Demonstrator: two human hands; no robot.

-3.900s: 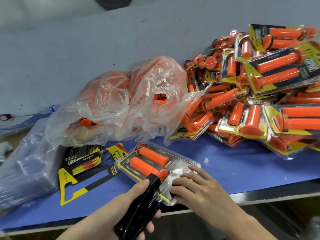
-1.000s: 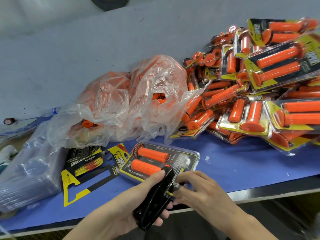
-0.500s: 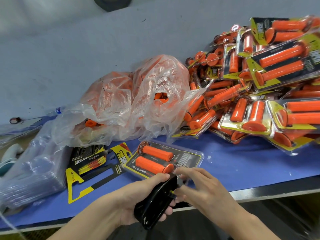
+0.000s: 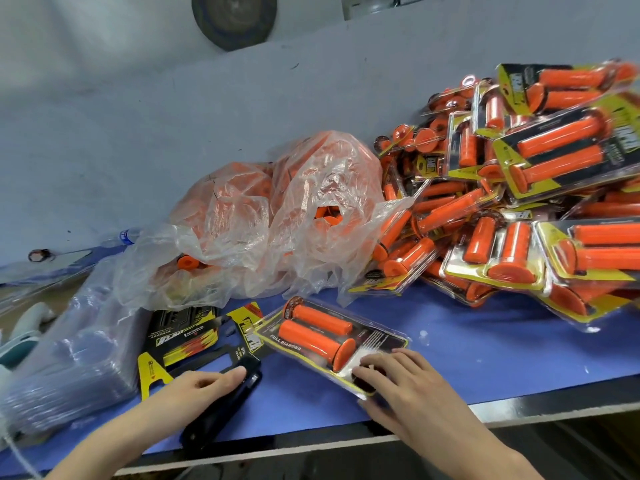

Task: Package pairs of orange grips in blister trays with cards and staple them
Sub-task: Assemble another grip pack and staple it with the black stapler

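Note:
A blister pack point(image 4: 375, 337) holding two orange grips point(image 4: 317, 332) on a black and yellow card lies on the blue mat point(image 4: 485, 355), near the front edge. My right hand point(image 4: 408, 384) rests on the pack's near end, fingertips pressing the clear plastic. The black stapler point(image 4: 221, 412) lies on the mat to the left of the pack. My left hand point(image 4: 194, 388) lies along its top with the fingers stretched out. Loose printed cards point(image 4: 183, 337) sit just behind the stapler.
A clear bag of loose orange grips point(image 4: 277, 216) stands behind the pack. Several finished packs are heaped at the right point(image 4: 540, 188). Clear blister trays, stacked and wrapped in plastic point(image 4: 69, 372), fill the left. The table's front edge point(image 4: 519, 408) runs just below my hands.
My left hand has lowered the stapler from the pack's near end onto the mat to the left. My right hand stays on the pack's near end, which now lies flat.

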